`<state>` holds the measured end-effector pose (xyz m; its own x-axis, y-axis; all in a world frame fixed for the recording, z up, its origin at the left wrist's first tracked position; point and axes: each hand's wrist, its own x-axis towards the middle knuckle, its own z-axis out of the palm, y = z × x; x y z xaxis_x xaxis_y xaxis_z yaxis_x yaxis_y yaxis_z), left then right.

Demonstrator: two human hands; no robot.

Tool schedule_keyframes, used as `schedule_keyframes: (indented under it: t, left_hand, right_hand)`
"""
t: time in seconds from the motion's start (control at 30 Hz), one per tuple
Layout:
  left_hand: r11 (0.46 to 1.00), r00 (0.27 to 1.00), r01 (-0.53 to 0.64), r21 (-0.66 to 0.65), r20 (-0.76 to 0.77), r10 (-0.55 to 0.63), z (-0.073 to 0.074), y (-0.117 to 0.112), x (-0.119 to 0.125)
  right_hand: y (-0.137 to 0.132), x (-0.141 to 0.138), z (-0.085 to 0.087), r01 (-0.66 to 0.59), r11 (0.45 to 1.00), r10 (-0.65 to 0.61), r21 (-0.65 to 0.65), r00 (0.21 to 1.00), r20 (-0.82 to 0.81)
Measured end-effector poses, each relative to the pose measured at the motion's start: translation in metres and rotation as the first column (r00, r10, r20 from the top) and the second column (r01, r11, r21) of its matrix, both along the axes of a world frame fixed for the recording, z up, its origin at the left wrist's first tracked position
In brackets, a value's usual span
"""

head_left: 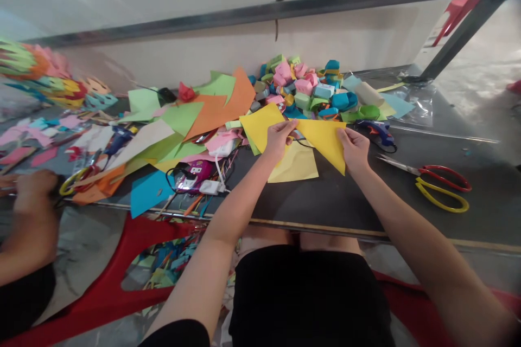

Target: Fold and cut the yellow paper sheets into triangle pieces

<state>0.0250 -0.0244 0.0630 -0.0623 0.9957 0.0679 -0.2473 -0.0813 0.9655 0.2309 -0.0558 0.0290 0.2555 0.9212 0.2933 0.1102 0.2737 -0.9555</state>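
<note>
Yellow paper (325, 138): left hand (280, 139) and right hand (355, 147) pinch upper corners, I judge for tautness. Scissors (419, 172): on the counter (494, 184), handily near.

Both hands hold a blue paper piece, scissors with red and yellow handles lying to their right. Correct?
Wrong colour: the head view shows the paper piece is yellow. The left hand and right hand do hold it, and the scissors do lie to their right.
</note>
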Motion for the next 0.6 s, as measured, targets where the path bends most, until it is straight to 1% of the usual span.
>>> schedule_keyframes:
  t: [0.1,0.2,0.33,0.43,0.5,0.57,0.6]
  left_hand:
    - [1.000,1.000,0.000,0.003,0.007,0.000,0.0010,0.0021,-0.0053]
    - [1.000,1.000,-0.015,-0.007,0.019,0.015,0.0004,0.0032,-0.0090]
    - [0.999,0.999,-0.040,-0.004,0.005,0.040,-0.0003,0.0011,-0.0077]
    - [0.996,0.996,-0.085,0.021,-0.022,0.085,-0.0005,-0.0015,-0.0048]
    - [0.991,0.990,-0.136,0.022,-0.032,0.136,-0.0007,-0.0024,-0.0039]
    - [0.983,0.982,-0.184,-0.001,-0.040,0.184,-0.0013,-0.0021,-0.0041]
    - [0.982,0.982,-0.188,-0.022,-0.040,0.187,-0.0019,-0.0018,-0.0042]
  right_hand:
    - [0.0021,0.0000,-0.0017,0.046,0.999,-0.047,-0.012,0.998,-0.048]
    - [0.0038,-0.0008,-0.0028,0.044,0.998,-0.046,-0.035,0.998,-0.053]
    - [0.0038,-0.0005,-0.0010,0.045,0.999,-0.046,-0.016,0.998,-0.044]
    - [0.0010,-0.0006,0.0013,0.064,0.998,-0.063,0.004,0.998,-0.030]
    - [-0.0015,-0.0016,0.0020,0.065,0.998,-0.064,0.025,0.998,-0.025]
    - [-0.0033,-0.0031,0.0018,0.058,0.997,-0.058,0.045,0.998,-0.014]
    - [-0.0037,-0.0038,0.0014,0.058,0.997,-0.058,0.049,0.998,-0.005]
